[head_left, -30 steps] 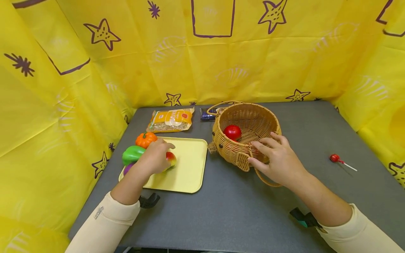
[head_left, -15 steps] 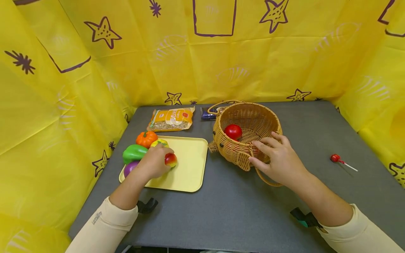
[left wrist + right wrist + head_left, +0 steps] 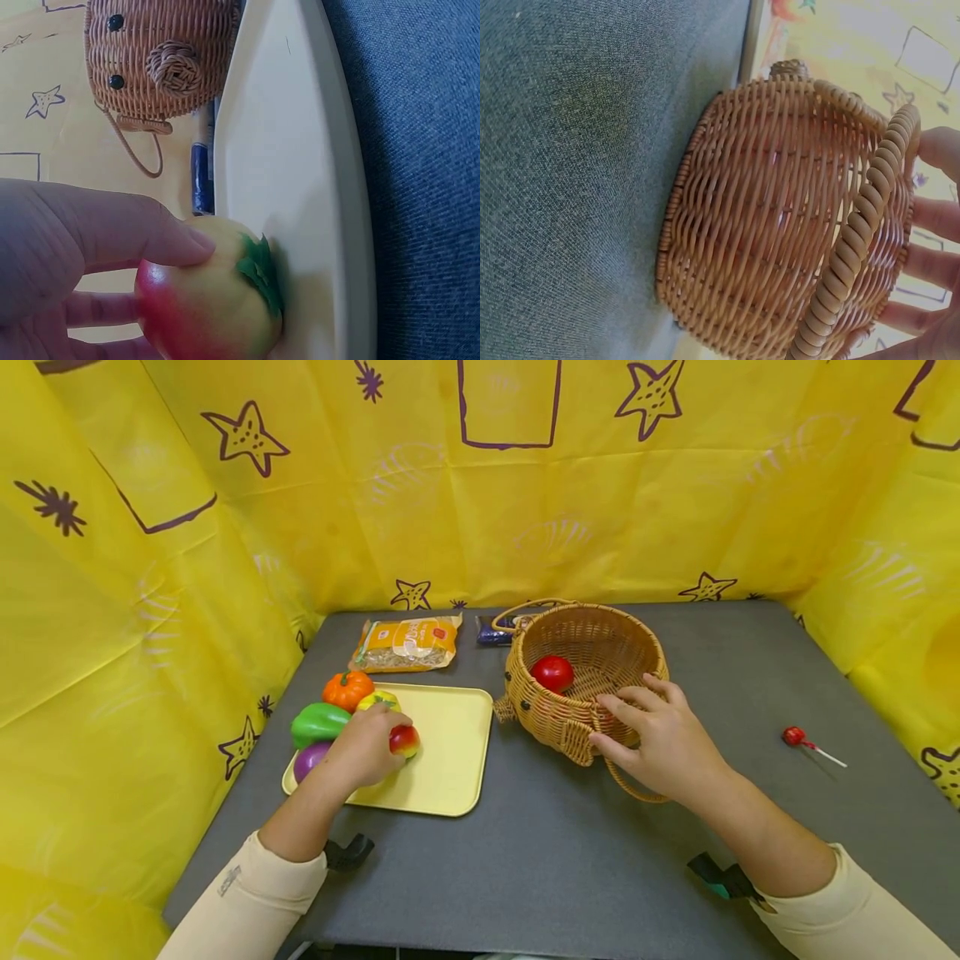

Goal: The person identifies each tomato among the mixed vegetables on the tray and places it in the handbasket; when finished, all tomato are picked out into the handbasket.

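Note:
In the head view my left hand [image 3: 369, 747] is over the pale yellow tray [image 3: 450, 760] at the left. Its thumb and fingers grip a red-and-yellow toy fruit [image 3: 217, 296] with green leaves at one end, low over the tray floor. Around the hand lie an orange pumpkin [image 3: 348, 691], a partly covered yellow piece [image 3: 379, 699], a glossy green vegetable [image 3: 318, 725] and a purple one [image 3: 310, 760]. My right hand [image 3: 660, 739] rests with spread fingers at the near rim of a wicker basket [image 3: 547, 722]. A red round fruit [image 3: 552, 674] lies inside the basket.
An orange-and-clear food bag [image 3: 408, 645] lies behind the tray. A dark blue packet [image 3: 491, 632] is partly hidden by the basket. A red lollipop [image 3: 795, 736] lies at the right. One basket handle [image 3: 855, 232] hangs down on the near side; yellow cloth surrounds the table.
My left hand has shifted slightly toward me and settled around the red-and-yellow toy fruit, uncovering the yellow piece and more of the purple one. The right hand and basket hold still.

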### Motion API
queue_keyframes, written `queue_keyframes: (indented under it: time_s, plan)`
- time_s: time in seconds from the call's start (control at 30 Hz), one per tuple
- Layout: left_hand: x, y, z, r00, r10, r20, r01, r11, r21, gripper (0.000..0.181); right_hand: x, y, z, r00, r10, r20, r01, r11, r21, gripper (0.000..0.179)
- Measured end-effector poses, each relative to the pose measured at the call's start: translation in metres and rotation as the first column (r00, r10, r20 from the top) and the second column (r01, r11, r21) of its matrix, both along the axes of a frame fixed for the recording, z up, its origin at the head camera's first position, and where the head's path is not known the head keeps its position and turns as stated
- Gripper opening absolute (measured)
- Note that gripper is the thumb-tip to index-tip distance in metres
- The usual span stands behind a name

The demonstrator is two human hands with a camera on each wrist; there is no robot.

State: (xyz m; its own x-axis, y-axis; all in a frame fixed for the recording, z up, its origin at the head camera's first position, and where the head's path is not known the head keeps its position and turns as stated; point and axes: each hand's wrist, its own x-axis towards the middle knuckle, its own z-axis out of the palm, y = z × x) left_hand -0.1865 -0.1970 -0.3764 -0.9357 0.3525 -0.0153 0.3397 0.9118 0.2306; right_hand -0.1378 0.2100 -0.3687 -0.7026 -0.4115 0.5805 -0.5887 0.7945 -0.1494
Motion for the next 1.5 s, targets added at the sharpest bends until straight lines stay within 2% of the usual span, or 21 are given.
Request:
queue_keyframes:
  time_s: [0.13,0.33,0.6,0.7,0.9,1.23,1.37,1.5]
  plan:
    - [0.003,0.0,-0.001,1.0,0.009,-0.004,-0.009,1.0,0.019,0.045,0.0,0.0,-0.001,1.0,0.0,0.007,0.0,1.0,-0.001,0.048]
    - [0.003,0.007,0.002,0.998,-0.007,-0.064,0.012,0.997,0.075,0.046,-0.001,0.0,-0.001,1.0,0.001,0.005,-0.001,1.0,-0.001,0.048]
    - [-0.002,0.027,0.012,0.995,0.04,-0.093,-0.023,0.985,0.172,0.048,-0.001,0.0,-0.001,1.0,0.003,0.002,-0.003,1.0,-0.003,0.047]
    - [-0.007,0.037,0.017,0.991,0.047,-0.128,-0.017,0.975,0.222,0.05,-0.002,0.0,-0.001,1.0,0.007,-0.006,-0.007,1.0,-0.003,0.047]
    - [-0.015,0.061,0.035,0.979,0.031,-0.199,0.032,0.953,0.303,0.052,-0.002,0.001,-0.001,1.0,0.011,-0.025,-0.011,1.0,-0.002,0.048]
    - [-0.028,0.109,0.069,0.968,-0.044,-0.246,0.133,0.924,0.359,0.052,-0.002,0.002,-0.002,1.0,0.004,-0.015,-0.004,1.0,-0.005,0.049]
    - [-0.031,0.129,0.077,0.965,-0.072,-0.251,0.163,0.919,0.36,0.054,-0.002,0.001,-0.002,1.0,0.01,-0.021,-0.01,1.0,-0.009,0.049]
    - [-0.036,0.149,0.081,0.963,-0.104,-0.247,0.186,0.924,0.335,0.054,-0.004,0.001,-0.003,0.999,0.021,-0.039,-0.021,1.0,-0.015,0.049]
